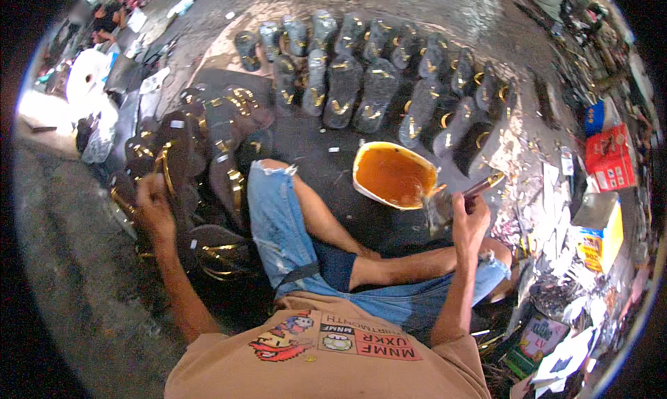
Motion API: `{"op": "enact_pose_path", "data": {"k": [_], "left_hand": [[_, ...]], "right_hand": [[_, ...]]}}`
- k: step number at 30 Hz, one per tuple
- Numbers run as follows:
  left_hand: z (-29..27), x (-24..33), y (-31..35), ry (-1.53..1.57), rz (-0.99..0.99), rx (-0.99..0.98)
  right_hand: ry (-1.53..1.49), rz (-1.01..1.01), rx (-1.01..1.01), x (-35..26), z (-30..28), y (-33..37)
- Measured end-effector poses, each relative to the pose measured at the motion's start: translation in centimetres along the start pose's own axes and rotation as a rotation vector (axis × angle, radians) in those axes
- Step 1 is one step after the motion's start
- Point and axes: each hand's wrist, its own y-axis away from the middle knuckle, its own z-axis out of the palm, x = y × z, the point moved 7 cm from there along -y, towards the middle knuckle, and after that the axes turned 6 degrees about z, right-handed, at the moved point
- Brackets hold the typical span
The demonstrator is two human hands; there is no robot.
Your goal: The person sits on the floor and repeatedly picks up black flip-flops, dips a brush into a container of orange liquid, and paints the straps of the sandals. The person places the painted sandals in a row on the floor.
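Note:
My right hand is closed round the dark handle of a brush, its bristle end pointing down to the left. Beside the brush stands a pale tub of amber, glue-like liquid, and the bristles are just off its right rim. On my left, a pile of dark sandals with gold straps lies in overlapping layers. My left hand is among them, its fingers closed on a sandal by its gold strap; the fingertips are partly blurred.
Rows of dark soles with gold strap pieces curve across the ground ahead. My crossed legs are behind the tub. To the right are a red box, a yellow-and-white box, a can and scattered scraps. A white roll is far left.

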Motion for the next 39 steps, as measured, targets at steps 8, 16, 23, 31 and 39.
{"op": "enact_pose_path", "data": {"k": [8, 16, 23, 31, 39], "left_hand": [[8.1, 7.5, 12.0, 0.417, -0.251, -0.943], [9.1, 3.8, 17.6, 0.801, -0.722, -0.846], [5.6, 14.7, 14.5, 0.044, 0.392, -0.483], [10.7, 16.9, 12.3, 1.144, -0.040, -0.579], [13.7, 25.7, 16.9, 2.145, -1.022, -1.065]], "right_hand": [[-0.010, 0.080, -0.129, 2.7, 0.1, -0.3], [-0.151, 0.175, -0.250, 3.8, 0.1, 0.1], [-1.142, 0.442, -0.132, 0.4, -1.5, -0.8], [-1.020, 0.382, -0.164, 0.9, 1.0, -0.3], [-0.141, -0.777, -0.265, -17.0, 6.2, 4.6]]}}
